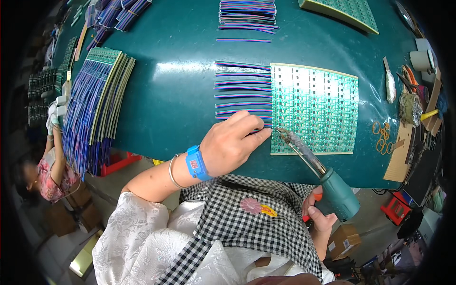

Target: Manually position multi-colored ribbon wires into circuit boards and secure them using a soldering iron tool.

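Note:
A green circuit board panel (pixel 316 109) lies flat on the green table, with rows of multicoloured ribbon wires (pixel 243 97) reaching left from its left edge. My left hand (pixel 232 142) pinches a ribbon wire (pixel 267 127) between thumb and fingers at that edge, low on the panel. A teal-handled soldering gun (pixel 338 194) is in my right hand (pixel 319 213). Its dark tip (pixel 281 131) is close to the wire's end; whether they touch, I cannot tell. The gun's handle hides part of my right hand.
A bundle of loose ribbon wires (pixel 247 14) lies at the far middle. Stacked wired boards (pixel 97 99) hang over the left edge; more boards (pixel 344 12) lie far right. Rubber bands (pixel 382 137), a knife-like tool (pixel 389 80) and cardboard (pixel 399 161) are at right. Another person (pixel 52 175) works at left.

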Motion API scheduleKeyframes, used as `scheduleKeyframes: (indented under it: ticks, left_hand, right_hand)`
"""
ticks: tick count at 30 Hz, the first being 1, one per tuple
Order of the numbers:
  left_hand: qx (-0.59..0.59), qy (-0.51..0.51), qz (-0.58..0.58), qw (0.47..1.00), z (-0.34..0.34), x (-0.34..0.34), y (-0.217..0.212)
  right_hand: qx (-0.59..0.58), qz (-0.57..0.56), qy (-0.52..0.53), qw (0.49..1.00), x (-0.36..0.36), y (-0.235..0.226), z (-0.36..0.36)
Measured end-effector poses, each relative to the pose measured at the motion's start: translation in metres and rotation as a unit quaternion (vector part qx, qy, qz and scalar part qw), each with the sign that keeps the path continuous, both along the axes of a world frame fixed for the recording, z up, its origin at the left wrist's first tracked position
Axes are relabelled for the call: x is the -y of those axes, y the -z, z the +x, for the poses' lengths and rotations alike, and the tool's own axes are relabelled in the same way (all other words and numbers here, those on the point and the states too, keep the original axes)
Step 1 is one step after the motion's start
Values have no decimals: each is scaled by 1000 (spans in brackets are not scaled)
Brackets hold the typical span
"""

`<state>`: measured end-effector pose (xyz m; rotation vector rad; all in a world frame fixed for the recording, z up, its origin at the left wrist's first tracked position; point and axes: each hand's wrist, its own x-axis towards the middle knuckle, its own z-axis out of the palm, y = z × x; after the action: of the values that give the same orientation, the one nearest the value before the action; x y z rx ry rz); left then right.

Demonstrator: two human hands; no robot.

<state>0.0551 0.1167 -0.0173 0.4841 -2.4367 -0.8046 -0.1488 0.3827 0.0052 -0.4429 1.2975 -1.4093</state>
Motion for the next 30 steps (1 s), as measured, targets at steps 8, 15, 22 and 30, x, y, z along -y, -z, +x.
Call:
scheduleKeyframes:
  ticks: [8,15,22,30]
  left_hand:
    - [3,-8,-6,1000,1,-1,0]
    - [2,-3,-8,1000,0,0,0]
    - [8,5,-13,1000,0,0,-1]
    - [11,7,-15,1000,2,0,-1]
  right_hand:
    - [-16,28,-18,999,4,0,-1]
    - [-72,38,-21,996,4,6,0]
    - [-15,-2,-14,1000,1,7,-5]
    - [9,44,20,999,4,-10,-3]
